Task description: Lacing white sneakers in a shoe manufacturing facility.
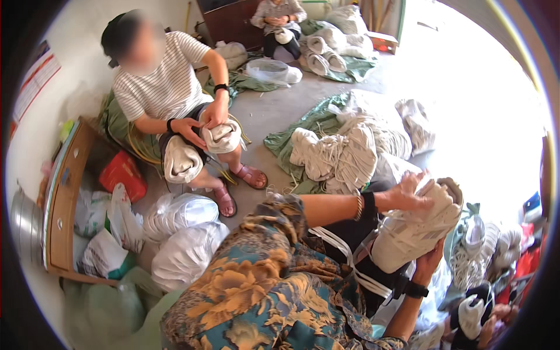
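A cream-white piece that looks like a shoe upper (402,242), with grey stripes on its side, sits over my lap at the right. Wrapped round its lower right edge, my right hand (430,261) grips it from beneath. My left hand (406,195) reaches across its top, fingers stretched out and blurred by motion; whether they pinch anything thin I cannot make out. Several white laces (356,265) hang loose in a bundle beside my left forearm, over dark cloth. Dark bands circle both my wrists.
Opposite me a seated person (169,87) works on cream pieces (221,136) on their knees; another person (279,20) sits farther back. White bundles (350,146) lie on green sheeting mid-floor. A wooden cabinet (73,192) and white bags (189,245) stand left. Laces (469,259) hang at right.
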A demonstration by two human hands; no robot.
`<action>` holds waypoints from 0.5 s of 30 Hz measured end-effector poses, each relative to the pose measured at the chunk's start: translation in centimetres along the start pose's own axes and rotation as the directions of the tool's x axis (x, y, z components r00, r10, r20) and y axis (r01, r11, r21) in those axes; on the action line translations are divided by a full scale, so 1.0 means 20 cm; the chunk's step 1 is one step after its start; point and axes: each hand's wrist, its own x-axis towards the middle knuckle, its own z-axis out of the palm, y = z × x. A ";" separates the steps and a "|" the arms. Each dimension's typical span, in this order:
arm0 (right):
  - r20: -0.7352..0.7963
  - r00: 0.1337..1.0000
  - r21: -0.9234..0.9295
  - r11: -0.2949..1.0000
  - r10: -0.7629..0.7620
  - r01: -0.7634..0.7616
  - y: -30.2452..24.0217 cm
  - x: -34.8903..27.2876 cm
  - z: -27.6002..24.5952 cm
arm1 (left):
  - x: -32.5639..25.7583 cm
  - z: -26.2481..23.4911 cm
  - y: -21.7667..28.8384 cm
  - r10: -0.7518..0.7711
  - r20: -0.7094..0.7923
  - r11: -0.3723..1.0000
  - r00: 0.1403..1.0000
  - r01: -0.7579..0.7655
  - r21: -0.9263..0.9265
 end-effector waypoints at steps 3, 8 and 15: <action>0.028 1.000 -0.063 0.998 0.007 -0.005 -0.01 0.09 -0.07 | -0.04 0.04 0.06 -0.032 0.057 0.949 0.998 0.048 -0.310; -0.056 0.998 -0.130 0.991 0.006 -0.013 -0.05 0.24 -0.04 | 0.05 0.05 0.05 -0.100 -0.050 0.958 0.994 0.083 -0.274; 0.354 0.933 -0.883 0.304 -0.067 0.357 -0.05 0.20 0.11 | 0.18 0.30 -0.24 -0.131 -0.167 0.979 0.977 0.101 -0.178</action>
